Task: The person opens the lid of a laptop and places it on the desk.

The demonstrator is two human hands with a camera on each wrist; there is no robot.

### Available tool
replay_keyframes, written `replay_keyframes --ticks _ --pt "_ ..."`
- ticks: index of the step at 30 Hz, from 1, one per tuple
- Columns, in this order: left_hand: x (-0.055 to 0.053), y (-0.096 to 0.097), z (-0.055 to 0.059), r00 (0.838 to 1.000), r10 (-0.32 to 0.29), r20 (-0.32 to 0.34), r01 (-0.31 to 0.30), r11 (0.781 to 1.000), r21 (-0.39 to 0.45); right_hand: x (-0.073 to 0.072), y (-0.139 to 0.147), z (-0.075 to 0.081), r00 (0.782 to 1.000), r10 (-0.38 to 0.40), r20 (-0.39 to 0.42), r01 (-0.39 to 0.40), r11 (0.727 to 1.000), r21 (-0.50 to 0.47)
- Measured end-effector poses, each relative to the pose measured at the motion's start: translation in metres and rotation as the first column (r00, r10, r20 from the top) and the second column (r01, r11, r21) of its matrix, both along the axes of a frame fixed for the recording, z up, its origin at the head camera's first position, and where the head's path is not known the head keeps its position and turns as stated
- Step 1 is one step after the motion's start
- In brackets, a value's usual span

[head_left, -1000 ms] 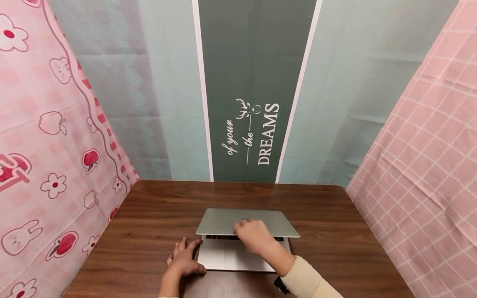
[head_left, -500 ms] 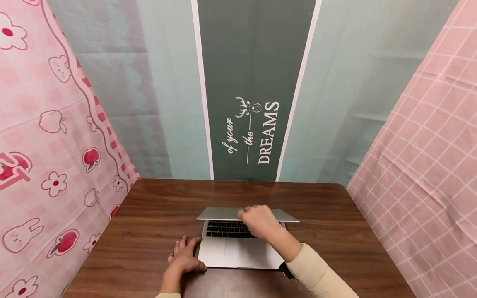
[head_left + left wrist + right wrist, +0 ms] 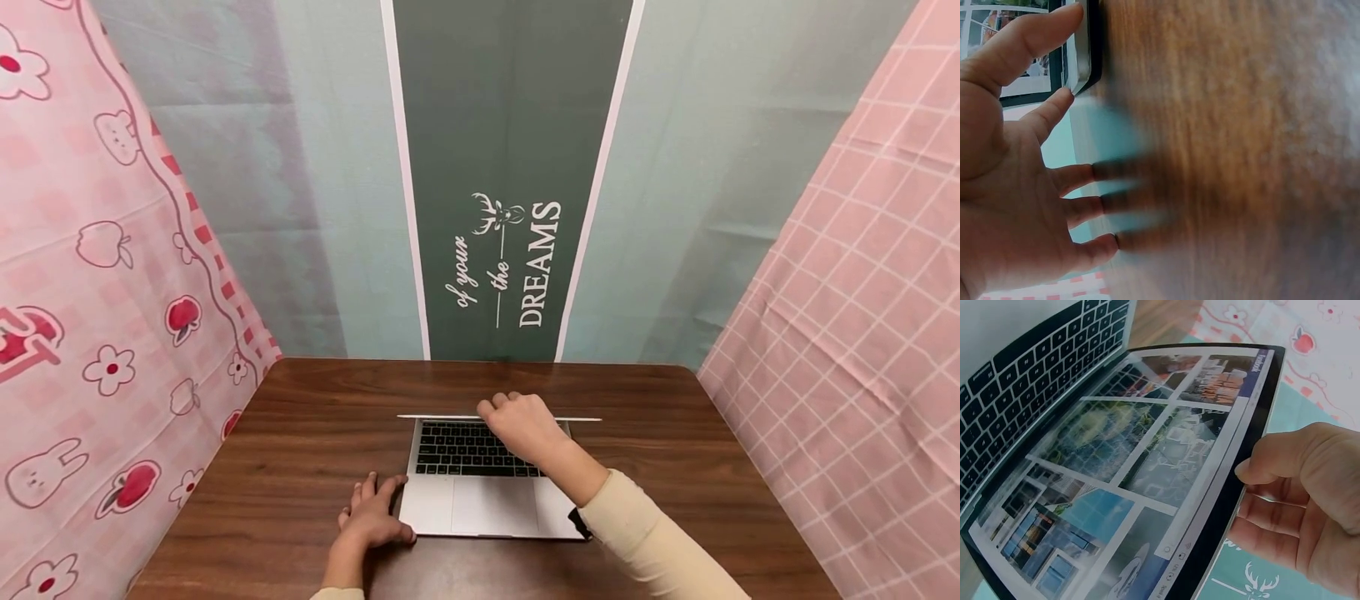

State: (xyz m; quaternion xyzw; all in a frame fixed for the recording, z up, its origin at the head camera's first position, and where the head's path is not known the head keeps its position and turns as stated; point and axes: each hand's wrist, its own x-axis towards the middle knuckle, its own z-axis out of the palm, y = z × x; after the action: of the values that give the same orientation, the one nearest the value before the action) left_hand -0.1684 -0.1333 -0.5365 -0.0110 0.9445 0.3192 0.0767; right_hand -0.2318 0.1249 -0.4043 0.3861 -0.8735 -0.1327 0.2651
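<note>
A silver laptop (image 3: 427,504) lies on the wooden table, its lid standing roughly upright so that only the thin top edge shows in the head view. My right hand (image 3: 522,427) pinches that top edge, thumb on the screen side and curled fingers behind. In the right wrist view the screen (image 3: 1104,456) is lit with a grid of pictures, beside the black keyboard (image 3: 1029,369). At the base's left front side, my left hand (image 3: 371,515) rests with spread fingers; its thumb and index fingertip touch the laptop's edge (image 3: 1082,62) in the left wrist view.
The brown wooden table (image 3: 300,442) extends around the laptop. Behind it hangs a grey-green curtain (image 3: 517,125) with white lettering. Pink patterned cloth (image 3: 112,317) borders the left side, and pink checked cloth (image 3: 847,292) the right.
The lid has swung up and back from partly closed to about upright, with my right hand on its edge moving away from me. The keyboard has come into view. My left hand has stayed put.
</note>
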Motion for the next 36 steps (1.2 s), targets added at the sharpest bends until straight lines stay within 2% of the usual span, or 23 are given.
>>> replay_keyframes --ticks 8,17,30,36 --pt "-0.001 -0.002 -0.005 1.0 -0.002 0.008 0.002 1.0 0.015 -0.009 -0.002 0.001 1.0 -0.006 -0.028 0.006 1.0 0.006" --pt "0.0 -0.003 -0.003 1.0 0.005 0.014 -0.005 1.0 0.022 -0.024 -0.001 0.005 0.999 -0.034 -0.036 0.034 0.999 0.005" --pt "-0.001 -0.002 -0.002 1.0 0.007 0.008 -0.007 1.0 0.02 -0.044 0.0 0.0 0.987 -0.024 -0.158 0.01 0.996 -0.09" --pt "-0.002 -0.002 -0.004 1.0 0.006 0.009 -0.006 1.0 0.015 -0.053 -0.003 0.001 0.985 -0.085 -0.15 0.071 0.993 -0.095"
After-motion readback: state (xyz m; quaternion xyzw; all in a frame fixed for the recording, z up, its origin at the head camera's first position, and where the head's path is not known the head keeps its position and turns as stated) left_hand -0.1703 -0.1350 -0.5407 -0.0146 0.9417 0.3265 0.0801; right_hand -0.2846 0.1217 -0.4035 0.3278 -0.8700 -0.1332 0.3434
